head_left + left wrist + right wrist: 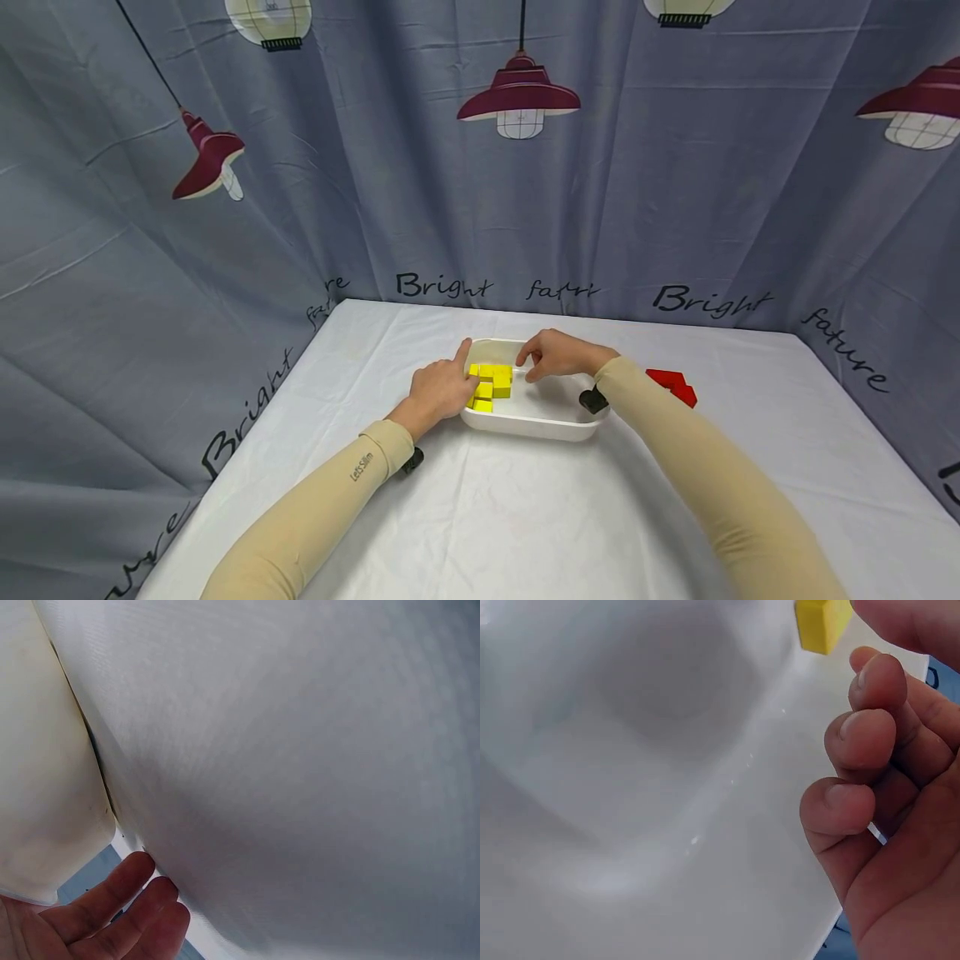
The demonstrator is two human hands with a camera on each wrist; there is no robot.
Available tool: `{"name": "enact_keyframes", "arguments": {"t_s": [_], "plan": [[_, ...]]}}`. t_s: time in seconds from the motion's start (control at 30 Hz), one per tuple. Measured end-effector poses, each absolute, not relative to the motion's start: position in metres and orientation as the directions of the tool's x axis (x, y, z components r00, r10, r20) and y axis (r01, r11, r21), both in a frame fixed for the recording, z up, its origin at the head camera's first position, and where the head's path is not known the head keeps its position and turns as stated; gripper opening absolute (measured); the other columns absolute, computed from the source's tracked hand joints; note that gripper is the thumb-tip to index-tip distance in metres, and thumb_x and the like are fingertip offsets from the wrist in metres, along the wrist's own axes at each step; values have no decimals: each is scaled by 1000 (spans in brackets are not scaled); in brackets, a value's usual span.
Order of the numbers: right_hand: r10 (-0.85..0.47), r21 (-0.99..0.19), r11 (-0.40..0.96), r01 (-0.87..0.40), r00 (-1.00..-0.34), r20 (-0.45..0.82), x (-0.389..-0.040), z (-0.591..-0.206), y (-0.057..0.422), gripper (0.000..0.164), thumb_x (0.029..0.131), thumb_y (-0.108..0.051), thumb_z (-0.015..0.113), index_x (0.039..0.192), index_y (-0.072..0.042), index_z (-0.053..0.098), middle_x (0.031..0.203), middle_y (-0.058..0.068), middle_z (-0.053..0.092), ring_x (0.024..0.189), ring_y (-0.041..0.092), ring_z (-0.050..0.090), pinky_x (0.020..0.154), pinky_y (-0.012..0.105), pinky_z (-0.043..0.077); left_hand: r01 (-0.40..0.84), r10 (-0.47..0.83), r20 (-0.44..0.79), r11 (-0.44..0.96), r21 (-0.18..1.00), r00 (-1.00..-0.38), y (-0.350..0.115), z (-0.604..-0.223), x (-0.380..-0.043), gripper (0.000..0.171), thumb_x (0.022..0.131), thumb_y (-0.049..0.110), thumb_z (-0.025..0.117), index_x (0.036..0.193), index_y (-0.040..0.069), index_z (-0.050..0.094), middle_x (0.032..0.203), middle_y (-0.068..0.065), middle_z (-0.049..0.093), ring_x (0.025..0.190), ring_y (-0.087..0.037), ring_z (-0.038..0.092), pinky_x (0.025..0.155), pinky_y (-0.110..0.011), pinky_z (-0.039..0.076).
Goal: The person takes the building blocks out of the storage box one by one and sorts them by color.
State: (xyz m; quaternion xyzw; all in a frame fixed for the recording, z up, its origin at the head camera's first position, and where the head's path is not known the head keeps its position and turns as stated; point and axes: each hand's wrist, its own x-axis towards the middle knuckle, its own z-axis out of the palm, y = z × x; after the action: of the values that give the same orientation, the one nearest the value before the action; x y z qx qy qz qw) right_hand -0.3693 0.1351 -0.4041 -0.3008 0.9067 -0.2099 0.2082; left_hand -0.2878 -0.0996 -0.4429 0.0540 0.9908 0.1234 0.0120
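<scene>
A white tray (534,428) stands on the table, with several yellow blocks (484,390) grouped in its left end. My left hand (442,388) grips the tray's left side, the thumb over the rim by the blocks and the index finger along the edge. In the left wrist view, the other fingers (124,907) show outside the tray wall. Above the tray's inside, right of the blocks, is my right hand (564,353), its fingers loosely bent and holding nothing. One yellow block (819,624) shows near those fingertips in the right wrist view.
Several red pieces (672,385) lie on the table right of the tray, partly behind the right forearm. A white cloth (450,533) covers the table. Grey curtains (420,183) with printed lamps hang behind and beside it.
</scene>
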Motion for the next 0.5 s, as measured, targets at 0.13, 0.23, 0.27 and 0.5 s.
{"name": "enact_keyframes", "arguments": {"t_s": [0.13,0.23,0.27,0.5], "plan": [[-637,-486,731,-478,-733,-238,-369,-407,130,35,85,-16,78,119,-9,73,79,3,59,73,15,51,67,28,43,108,113,-7,963,247,-994,-100,-442,-287,73,99,43,42,163,20,17,109,-13,71,78,-22,61,65,-39,49],[-632,-452,743,-493,-738,-235,-370,-410,125,34,86,-18,78,118,-11,74,79,2,60,73,15,52,66,27,44,107,112,-7,964,242,-994,-99,-442,-287,73,99,43,42,163,19,17,108,-13,71,77,-22,61,65,-39,49],[-629,-440,748,-496,-741,-233,-369,-411,124,33,86,-19,78,117,-11,74,79,3,60,73,15,52,66,27,44,106,111,-8,964,243,-994,-99,-442,-286,73,99,43,42,163,20,17,108,-13,71,77,-22,60,65,-39,49],[-622,-389,761,-519,-754,-211,-371,-418,114,34,85,-20,79,118,-12,75,77,2,62,70,15,53,63,27,45,98,106,-17,965,243,-994,-99,-443,-287,72,100,43,43,163,20,16,106,-13,71,76,-21,59,65,-39,48]]}}
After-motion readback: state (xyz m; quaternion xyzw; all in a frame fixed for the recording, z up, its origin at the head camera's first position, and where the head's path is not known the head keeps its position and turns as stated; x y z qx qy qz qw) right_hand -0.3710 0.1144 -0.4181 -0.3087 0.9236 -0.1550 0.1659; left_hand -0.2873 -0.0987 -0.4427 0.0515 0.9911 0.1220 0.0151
